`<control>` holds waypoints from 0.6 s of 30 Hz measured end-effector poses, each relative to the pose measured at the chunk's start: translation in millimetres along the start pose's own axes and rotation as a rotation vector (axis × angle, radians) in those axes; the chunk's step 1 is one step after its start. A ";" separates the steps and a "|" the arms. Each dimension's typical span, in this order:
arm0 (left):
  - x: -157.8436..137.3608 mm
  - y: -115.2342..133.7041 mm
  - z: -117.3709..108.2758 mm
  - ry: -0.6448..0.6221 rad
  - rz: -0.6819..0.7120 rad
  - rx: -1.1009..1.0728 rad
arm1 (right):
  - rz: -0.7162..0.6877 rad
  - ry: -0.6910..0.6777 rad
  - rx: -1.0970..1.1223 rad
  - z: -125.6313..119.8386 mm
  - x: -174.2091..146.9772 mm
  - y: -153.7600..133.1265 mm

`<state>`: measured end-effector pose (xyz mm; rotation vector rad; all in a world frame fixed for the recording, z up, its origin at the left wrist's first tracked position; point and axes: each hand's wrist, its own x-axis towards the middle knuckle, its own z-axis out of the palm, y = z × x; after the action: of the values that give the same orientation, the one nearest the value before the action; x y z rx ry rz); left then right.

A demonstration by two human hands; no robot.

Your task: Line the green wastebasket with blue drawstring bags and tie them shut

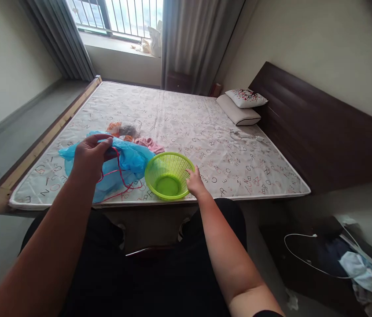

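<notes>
My left hand [92, 152] pinches the top edge of a blue plastic bag [136, 156], which droops onto the mattress. A thin red drawstring [119, 174] hangs from the bag near those fingers and trails over the mattress. At the right side of a green plastic basket [167, 185], my right hand [196, 181] grips the rim, thumb and fingers on either side of it. The basket stands upright close to the mattress's front edge, touching or nearly touching the bag. Nothing lies inside the basket.
Behind the bag lie a pink cloth [149, 143] and crumpled plastic packaging [129, 130] on the patterned mattress [179, 114]. Two pillows [245, 98] rest by the dark headboard [311, 114]. A dark nightstand [291, 251] with a white cable [318, 265] stands at lower right.
</notes>
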<state>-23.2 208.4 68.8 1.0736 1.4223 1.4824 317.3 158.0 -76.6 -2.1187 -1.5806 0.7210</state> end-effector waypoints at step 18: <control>-76.0 60.3 33.1 -0.565 0.138 0.346 | -0.448 0.160 0.761 -64.3 -97.9 -137.0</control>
<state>33.0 144.2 125.6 1.6745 1.2278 0.9190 231.4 101.9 71.5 -1.1952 -1.3282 0.7985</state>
